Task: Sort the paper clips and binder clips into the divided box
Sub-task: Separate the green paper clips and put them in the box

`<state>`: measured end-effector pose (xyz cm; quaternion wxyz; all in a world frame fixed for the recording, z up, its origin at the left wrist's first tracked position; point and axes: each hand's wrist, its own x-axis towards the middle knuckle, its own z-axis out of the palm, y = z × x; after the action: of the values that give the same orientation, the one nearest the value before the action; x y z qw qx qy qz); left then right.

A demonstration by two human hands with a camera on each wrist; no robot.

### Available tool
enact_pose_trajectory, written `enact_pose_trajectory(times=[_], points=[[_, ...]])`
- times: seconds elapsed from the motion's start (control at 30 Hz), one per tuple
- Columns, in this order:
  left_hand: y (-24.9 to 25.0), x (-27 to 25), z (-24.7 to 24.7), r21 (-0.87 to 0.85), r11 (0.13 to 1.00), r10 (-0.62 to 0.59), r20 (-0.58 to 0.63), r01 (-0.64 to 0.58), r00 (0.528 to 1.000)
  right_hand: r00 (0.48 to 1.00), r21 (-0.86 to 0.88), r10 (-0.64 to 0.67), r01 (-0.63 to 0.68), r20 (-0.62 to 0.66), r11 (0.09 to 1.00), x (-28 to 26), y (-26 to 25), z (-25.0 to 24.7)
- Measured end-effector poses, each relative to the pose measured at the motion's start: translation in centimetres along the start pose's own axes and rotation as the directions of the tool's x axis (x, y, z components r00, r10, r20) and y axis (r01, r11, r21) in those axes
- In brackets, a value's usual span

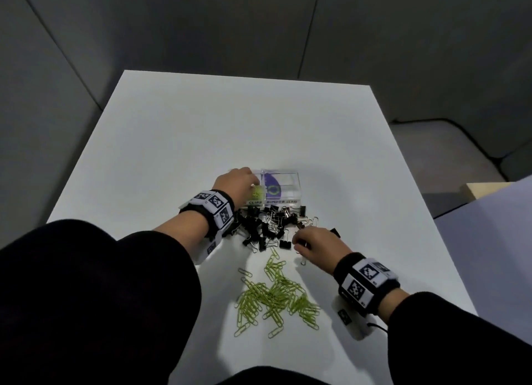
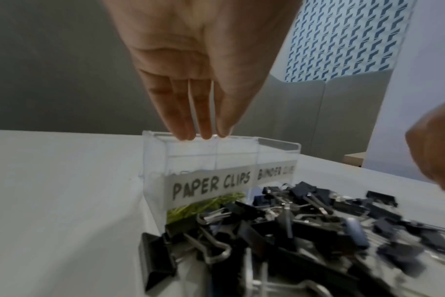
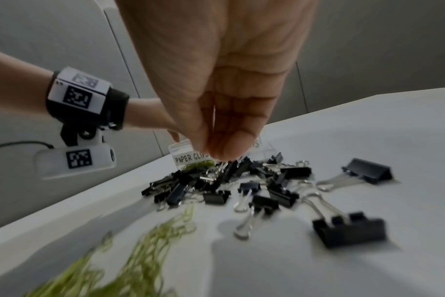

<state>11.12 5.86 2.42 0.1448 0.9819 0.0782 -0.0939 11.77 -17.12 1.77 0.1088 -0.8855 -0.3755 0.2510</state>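
A clear divided box [image 1: 285, 173] [image 2: 191, 156] [image 3: 183, 148] stands mid-table, labelled PAPER CLIPS on the left and BINDER CLIPS on the right. Green paper clips [image 1: 258, 195] [image 2: 206, 205] lie in its left compartment. My left hand [image 1: 239, 180] [image 2: 203, 136] hovers over that compartment, fingers straight and pointing down, holding nothing. Black binder clips [image 1: 267, 226] [image 2: 292, 231] [image 3: 287, 193] are piled in front of the box. My right hand [image 1: 300, 240] [image 3: 221, 156] is at the pile's right edge, its fingertips pinching a binder clip's silver handle. Loose green paper clips [image 1: 276, 295] [image 3: 140, 261] lie nearer me.
The white table [image 1: 201, 131] has bare surface behind and to the left of the box. A purple shape [image 1: 273, 187] shows in the box's right compartment. Two larger binder clips [image 3: 351, 229] lie apart at the right. A pale wooden edge [image 1: 486, 190] stands beyond the table's right side.
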Motion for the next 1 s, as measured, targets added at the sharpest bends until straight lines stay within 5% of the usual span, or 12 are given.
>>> enact_pose_trajectory(times=[0.13,0.27,0.53,0.8,1.0], points=[[2.1,-4.7,1.2,-0.039,0.992,0.122,-0.001,-0.121,0.993,0.991,-0.062,-0.007,0.015,0.133,0.998,-2.2,0.8,2.3],[3.2,-9.3,4.9,0.036,0.967,0.245,0.138,-0.253,0.960,0.985,-0.153,-0.156,0.166,0.077,0.974,-3.3,0.1,4.4],[3.9,-13.8,9.4,0.119,0.981,0.114,0.280,-0.152,0.953,0.949,-0.358,-0.169,0.260,0.265,0.897,-2.8,-2.1,5.9],[3.9,-16.9,10.4,0.132,0.965,0.165,0.367,-0.227,0.915,0.949,-0.187,-0.278,0.303,0.149,0.934,-4.4,-0.9,6.1],[2.8,-18.7,10.4,0.113,0.976,0.143,0.299,-0.184,0.943,0.974,-0.313,-0.064,0.132,0.218,0.941,-5.4,1.1,5.2]])
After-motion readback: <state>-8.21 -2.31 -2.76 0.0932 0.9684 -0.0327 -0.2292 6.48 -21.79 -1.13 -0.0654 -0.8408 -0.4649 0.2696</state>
